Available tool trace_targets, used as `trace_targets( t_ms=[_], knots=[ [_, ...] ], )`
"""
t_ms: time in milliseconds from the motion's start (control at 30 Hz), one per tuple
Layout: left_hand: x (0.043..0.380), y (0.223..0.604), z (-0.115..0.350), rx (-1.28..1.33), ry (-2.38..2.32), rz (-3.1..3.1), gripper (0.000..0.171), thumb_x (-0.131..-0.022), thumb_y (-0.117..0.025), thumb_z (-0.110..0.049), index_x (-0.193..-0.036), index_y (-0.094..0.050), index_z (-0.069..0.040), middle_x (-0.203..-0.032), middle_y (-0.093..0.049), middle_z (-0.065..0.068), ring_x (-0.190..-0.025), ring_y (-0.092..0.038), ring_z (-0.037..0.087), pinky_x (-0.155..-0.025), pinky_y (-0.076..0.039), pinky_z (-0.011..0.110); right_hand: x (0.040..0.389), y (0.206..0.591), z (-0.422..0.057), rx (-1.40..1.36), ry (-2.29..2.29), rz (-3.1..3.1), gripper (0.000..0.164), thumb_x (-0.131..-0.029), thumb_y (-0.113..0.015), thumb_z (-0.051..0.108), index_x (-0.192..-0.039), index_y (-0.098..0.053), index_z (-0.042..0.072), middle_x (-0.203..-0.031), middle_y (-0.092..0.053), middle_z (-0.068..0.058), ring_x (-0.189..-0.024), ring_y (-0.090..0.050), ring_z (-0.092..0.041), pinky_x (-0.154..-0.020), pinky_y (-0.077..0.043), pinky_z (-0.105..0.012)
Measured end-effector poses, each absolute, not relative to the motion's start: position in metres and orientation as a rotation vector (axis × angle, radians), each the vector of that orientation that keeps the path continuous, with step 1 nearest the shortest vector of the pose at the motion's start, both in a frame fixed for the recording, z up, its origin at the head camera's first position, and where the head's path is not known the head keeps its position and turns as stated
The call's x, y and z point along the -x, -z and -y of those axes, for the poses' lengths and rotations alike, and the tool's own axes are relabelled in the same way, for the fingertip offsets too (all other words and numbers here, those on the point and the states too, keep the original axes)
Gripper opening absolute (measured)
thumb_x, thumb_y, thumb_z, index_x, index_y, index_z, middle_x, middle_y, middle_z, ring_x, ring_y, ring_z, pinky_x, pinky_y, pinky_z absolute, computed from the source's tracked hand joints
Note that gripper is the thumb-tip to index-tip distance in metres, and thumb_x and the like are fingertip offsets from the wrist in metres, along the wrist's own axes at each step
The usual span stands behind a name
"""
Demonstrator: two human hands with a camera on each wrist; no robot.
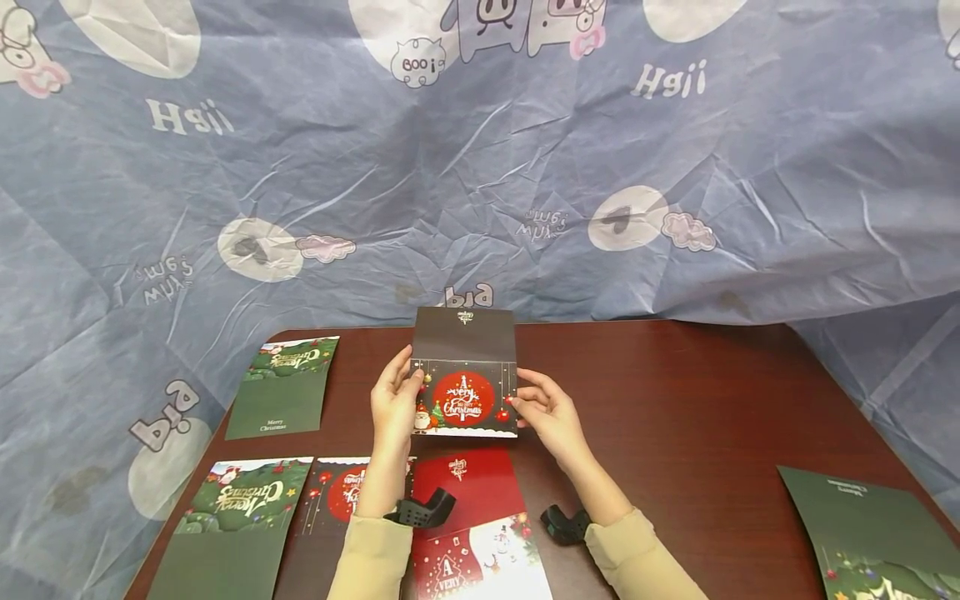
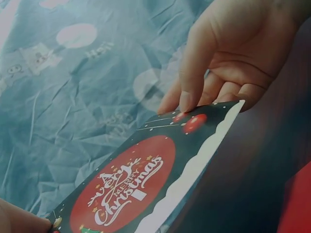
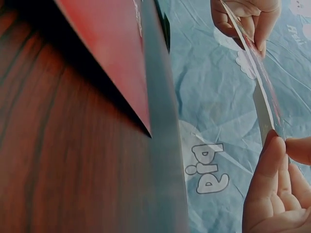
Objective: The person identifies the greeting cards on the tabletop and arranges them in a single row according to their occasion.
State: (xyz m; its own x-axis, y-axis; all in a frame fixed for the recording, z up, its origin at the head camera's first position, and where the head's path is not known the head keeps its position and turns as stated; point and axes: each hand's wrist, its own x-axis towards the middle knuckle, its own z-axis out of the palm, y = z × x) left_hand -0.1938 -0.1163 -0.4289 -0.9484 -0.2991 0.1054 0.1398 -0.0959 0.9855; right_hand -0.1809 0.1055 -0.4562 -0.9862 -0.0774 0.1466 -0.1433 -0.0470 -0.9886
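Both hands hold up a dark Christmas card (image 1: 464,398) at the far middle of the table. Its printed front has a red circle reading "A very Merry Christmas", and a plain dark panel rises behind a fold. My left hand (image 1: 393,406) pinches the left edge, thumb on the front. At the right edge, my right hand (image 1: 550,414) grips between thumb and fingers. In the right wrist view the card (image 3: 266,92) appears nearly edge-on, its two panels slightly apart. Below the hands lies an open red and white Christmas card (image 1: 480,500).
Green Christmas cards (image 1: 281,400) lie opened at the left, another (image 1: 232,533) nearer the front. Beside it is a dark card (image 1: 322,500), partly under the left forearm. One more green card (image 1: 870,525) lies at the right front. A blue cloth (image 1: 480,183) hangs behind the brown table (image 1: 675,433).
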Motion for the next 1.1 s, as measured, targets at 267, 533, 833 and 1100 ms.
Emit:
trace_targets(
  t_ms=[267,533,833,1100],
  knots=[
    [0.195,0.428,0.129,-0.186,2.092,1.904,0.043,-0.09,-0.056,0.001,-0.132,-0.053,-0.004,-0.132,-0.05,0.02,-0.113,-0.051,0.027,-0.081,-0.043,0.02,0.187,0.458,-0.094,-0.23,-2.279,2.12,0.045,-0.087,-0.063,-0.003,-0.13,-0.053,0.004,-0.093,-0.062,-0.021,-0.078,-0.065,-0.012,-0.061,-0.053,-0.026],
    [0.197,0.431,0.144,-0.265,2.086,1.897,0.039,-0.091,-0.056,0.0,-0.13,-0.052,-0.004,-0.127,-0.054,0.019,-0.101,-0.055,0.018,-0.08,-0.045,0.02,0.192,0.464,-0.085,-0.39,-2.336,2.19,0.062,-0.08,-0.064,-0.01,-0.137,-0.046,0.006,-0.103,-0.056,-0.021,-0.079,-0.062,-0.015,-0.068,-0.052,-0.025],
    [0.199,0.436,0.161,-0.365,2.063,1.842,0.033,-0.089,-0.06,0.0,-0.122,-0.057,0.0,-0.12,-0.058,0.021,-0.096,-0.059,0.013,-0.078,-0.047,0.019,0.194,0.468,-0.075,-0.604,-2.294,2.304,0.073,-0.078,-0.063,-0.012,-0.143,-0.036,0.005,-0.112,-0.054,-0.026,-0.087,-0.061,-0.03,-0.072,-0.052,-0.025],
    [0.197,0.441,0.174,-0.429,2.043,1.875,0.035,-0.09,-0.06,-0.006,-0.125,-0.058,-0.006,-0.125,-0.055,0.01,-0.108,-0.051,0.017,-0.088,-0.042,0.026,0.191,0.454,-0.062,-0.535,-2.33,2.334,0.07,-0.078,-0.06,-0.012,-0.142,-0.038,0.004,-0.111,-0.054,-0.025,-0.086,-0.061,-0.029,-0.072,-0.052,-0.027]
  ],
)
